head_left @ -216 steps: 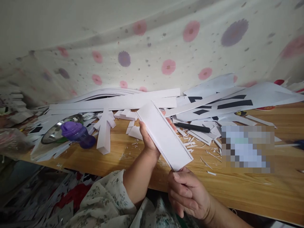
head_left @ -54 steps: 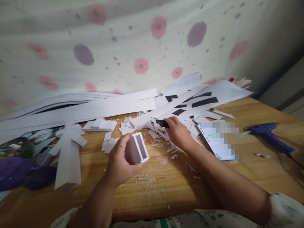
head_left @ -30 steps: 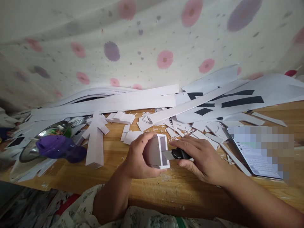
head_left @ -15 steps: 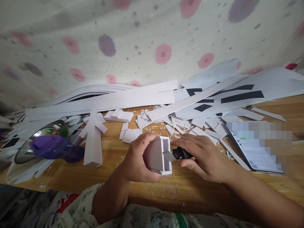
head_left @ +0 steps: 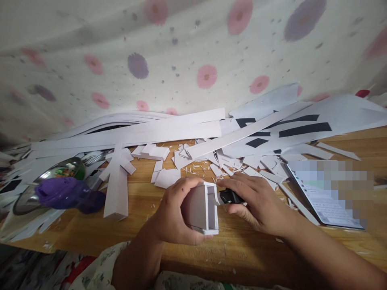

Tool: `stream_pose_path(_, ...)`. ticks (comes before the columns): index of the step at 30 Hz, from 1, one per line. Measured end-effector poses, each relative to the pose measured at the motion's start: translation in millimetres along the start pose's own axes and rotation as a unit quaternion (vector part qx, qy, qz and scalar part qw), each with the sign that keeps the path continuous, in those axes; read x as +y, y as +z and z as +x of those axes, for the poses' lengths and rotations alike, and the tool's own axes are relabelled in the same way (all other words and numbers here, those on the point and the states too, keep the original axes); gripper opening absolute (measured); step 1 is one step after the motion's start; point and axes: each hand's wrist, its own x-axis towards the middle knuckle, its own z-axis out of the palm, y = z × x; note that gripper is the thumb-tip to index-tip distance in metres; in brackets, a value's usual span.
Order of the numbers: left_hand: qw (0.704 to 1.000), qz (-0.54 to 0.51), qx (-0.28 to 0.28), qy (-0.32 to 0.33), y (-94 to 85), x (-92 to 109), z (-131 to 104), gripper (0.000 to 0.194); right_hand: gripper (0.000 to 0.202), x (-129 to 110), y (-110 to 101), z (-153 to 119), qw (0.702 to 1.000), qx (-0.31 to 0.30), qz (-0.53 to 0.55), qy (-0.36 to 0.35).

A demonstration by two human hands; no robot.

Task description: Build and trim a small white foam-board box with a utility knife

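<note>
My left hand [head_left: 178, 211] is wrapped round a small white foam-board box [head_left: 196, 208], thumb below and fingers over the top. The box's open end faces right and shows a narrow hollow between its walls. In my right hand [head_left: 256, 205] is a black-handled utility knife [head_left: 231, 197], gripped between thumb and fingers. Its pale blade points left and meets the upper part of the box's open end, looking slightly curved. How far the blade reaches inside cannot be told.
White board offcuts [head_left: 166, 177] and shavings litter the wooden table [head_left: 145, 229] behind my hands. Long white strips [head_left: 169, 129] lie at the back. A white board column [head_left: 116, 197], a purple bottle [head_left: 68, 195] and a metal bowl [head_left: 22, 201] stand left; a tablet [head_left: 320, 201] lies right.
The knife blade has shifted from the middle of the box's opening toward its right edge, and now looks bent. Both hands keep their holds. The whole view has tilted slightly upward.
</note>
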Motion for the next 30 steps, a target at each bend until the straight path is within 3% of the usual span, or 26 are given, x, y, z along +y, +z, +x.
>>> stream_pose_path(13,0.998,-0.006,-0.022,0.060,-1.4,2.0,0.0,0.079,0.039,17.4,1.3,-3.9,0.999,0.038,0.017,0.032)
stream_pose_path(17,0.995,0.079,0.029,0.050,-3.2,1.7,6.5,0.074,0.031,16.4,2.7,-7.6,0.990,0.076,0.084,0.087)
stream_pose_path(19,0.986,0.142,0.054,0.070,-2.8,1.2,10.1,0.071,0.032,13.1,5.6,-8.1,0.975,0.089,0.154,0.133)
stream_pose_path(23,0.959,0.248,0.056,0.126,0.6,-0.9,15.8,0.068,0.033,6.2,14.0,-1.4,0.916,0.114,0.293,0.249)
stream_pose_path(30,0.943,0.296,0.006,0.152,11.2,-1.5,18.1,0.064,0.019,-3.8,14.4,11.3,0.862,0.109,0.372,0.328)
